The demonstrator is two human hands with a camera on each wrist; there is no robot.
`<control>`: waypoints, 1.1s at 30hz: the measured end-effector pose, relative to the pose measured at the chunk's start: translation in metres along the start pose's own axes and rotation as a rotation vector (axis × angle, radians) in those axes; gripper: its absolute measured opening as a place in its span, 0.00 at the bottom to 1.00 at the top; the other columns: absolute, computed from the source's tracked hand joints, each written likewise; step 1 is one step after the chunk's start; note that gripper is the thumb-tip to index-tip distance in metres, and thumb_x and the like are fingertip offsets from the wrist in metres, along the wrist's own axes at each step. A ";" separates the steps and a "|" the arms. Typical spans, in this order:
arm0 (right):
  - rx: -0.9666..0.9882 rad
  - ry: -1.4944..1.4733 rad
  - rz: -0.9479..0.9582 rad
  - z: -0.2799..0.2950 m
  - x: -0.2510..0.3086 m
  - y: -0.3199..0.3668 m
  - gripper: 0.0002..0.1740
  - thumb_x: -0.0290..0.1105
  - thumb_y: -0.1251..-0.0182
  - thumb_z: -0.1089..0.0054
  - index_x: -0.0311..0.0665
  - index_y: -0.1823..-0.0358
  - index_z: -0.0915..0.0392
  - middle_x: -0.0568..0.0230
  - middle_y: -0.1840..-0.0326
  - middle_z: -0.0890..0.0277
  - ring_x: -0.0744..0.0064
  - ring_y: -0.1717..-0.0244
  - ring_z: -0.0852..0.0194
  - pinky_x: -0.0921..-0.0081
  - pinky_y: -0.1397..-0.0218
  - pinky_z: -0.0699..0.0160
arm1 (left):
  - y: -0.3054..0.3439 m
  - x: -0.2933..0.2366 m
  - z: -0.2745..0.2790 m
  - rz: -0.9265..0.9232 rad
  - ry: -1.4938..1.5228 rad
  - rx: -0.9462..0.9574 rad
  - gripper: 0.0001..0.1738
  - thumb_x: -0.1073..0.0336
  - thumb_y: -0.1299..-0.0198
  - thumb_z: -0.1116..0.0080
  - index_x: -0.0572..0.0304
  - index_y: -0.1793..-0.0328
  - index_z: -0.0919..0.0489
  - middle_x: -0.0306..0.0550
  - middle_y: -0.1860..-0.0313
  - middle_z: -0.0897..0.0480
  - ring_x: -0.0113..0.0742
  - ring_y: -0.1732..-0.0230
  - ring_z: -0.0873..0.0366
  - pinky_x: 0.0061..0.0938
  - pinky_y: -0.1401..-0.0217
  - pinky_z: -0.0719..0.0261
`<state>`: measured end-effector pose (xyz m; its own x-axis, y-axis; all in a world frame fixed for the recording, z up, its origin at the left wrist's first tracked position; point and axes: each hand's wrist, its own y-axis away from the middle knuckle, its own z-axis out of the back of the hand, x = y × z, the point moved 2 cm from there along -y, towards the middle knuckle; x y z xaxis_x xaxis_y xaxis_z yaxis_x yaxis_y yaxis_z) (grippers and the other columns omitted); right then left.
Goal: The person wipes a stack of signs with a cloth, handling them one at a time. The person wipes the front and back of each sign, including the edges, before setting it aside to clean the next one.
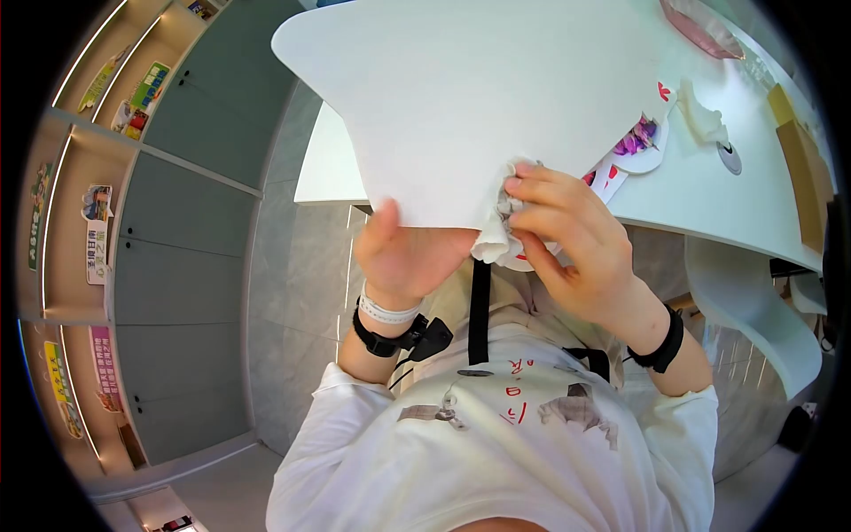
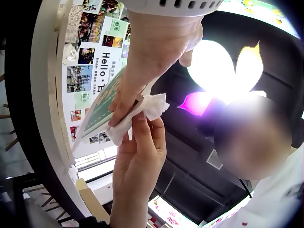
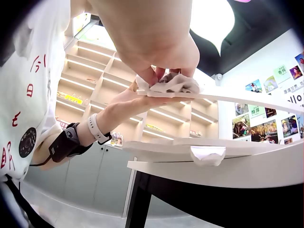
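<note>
A large white sign board [image 1: 461, 106] with rounded corners extends over the table in front of the person, its plain side up. Its other side [image 2: 102, 107], green and printed, shows in the left wrist view. The left hand [image 1: 408, 257] grips the board's near edge, its thumb at the rim and its fingers underneath. Pinched in the fingers of the right hand [image 1: 576, 230] is a crumpled white tissue [image 1: 496, 235], pressed onto the board's near right corner. In the right wrist view this tissue [image 3: 178, 84] lies bunched on top of the board's edge.
On the white table [image 1: 736, 204] lie a cut-out with purple flowers [image 1: 638, 137], another crumpled tissue [image 1: 700, 115] and a pink bag [image 1: 700, 31]. A cardboard box [image 1: 802, 177] stands at the right edge. Below is a white chair [image 1: 753, 301]; grey cabinets [image 1: 191, 213] line the left.
</note>
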<state>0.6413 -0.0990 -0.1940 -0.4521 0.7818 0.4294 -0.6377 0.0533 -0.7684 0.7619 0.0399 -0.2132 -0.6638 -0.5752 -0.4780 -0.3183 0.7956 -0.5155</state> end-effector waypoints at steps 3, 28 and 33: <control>-0.036 0.005 -0.124 0.005 0.004 -0.007 0.13 0.22 0.50 0.34 0.37 0.61 0.22 0.57 0.47 0.24 0.52 0.38 0.29 0.65 0.43 0.24 | -0.006 0.007 -0.009 -0.037 0.054 -0.027 0.42 0.34 0.33 0.60 0.55 0.23 0.44 0.45 0.26 0.38 0.46 0.27 0.41 0.45 0.27 0.41; -0.273 -0.018 -0.009 -0.024 0.018 -0.011 0.22 0.09 0.57 0.51 0.31 0.58 0.20 0.52 0.53 0.23 0.55 0.58 0.24 0.68 0.56 0.23 | -0.008 0.036 -0.011 -0.253 -0.087 -0.008 0.57 0.17 0.47 0.67 0.54 0.25 0.43 0.39 0.31 0.34 0.37 0.32 0.37 0.36 0.31 0.36; -0.193 0.098 0.005 -0.008 0.003 -0.010 0.20 0.12 0.57 0.48 0.31 0.58 0.21 0.53 0.56 0.23 0.55 0.60 0.25 0.67 0.58 0.24 | 0.002 0.036 -0.006 -0.227 -0.225 -0.071 0.56 0.17 0.47 0.65 0.53 0.25 0.42 0.39 0.30 0.34 0.36 0.31 0.37 0.36 0.31 0.36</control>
<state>0.6512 -0.0924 -0.1892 -0.3860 0.8385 0.3846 -0.4998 0.1603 -0.8512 0.7332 0.0217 -0.2272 -0.4068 -0.7606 -0.5059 -0.4923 0.6491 -0.5800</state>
